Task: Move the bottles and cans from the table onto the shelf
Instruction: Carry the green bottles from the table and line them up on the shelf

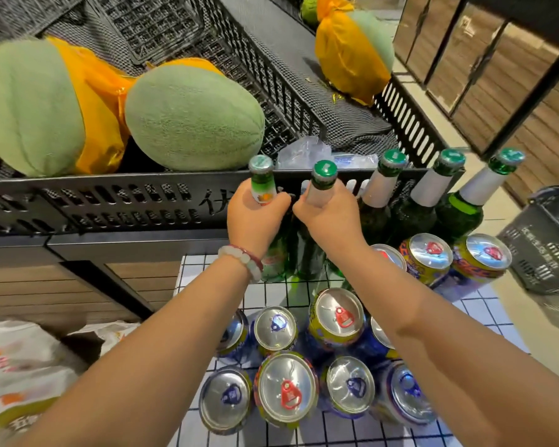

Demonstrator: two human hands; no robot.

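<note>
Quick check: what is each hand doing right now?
Left hand: grips the neck of a green bottle.
Right hand: grips the neck of a second green bottle.

Bottles [426, 201] stand in a row at the back of the desk [484, 314], cans [286, 387] clustered before them. Behind, crates [117, 201] hold melons [192, 119]. A basket [549, 243] sits right, bags [20, 366] left.

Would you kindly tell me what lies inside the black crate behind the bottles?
The black crate holds green melons wrapped in orange cloth, plus clear plastic near its front wall. The crate floor under the melons is covered from view.
</note>
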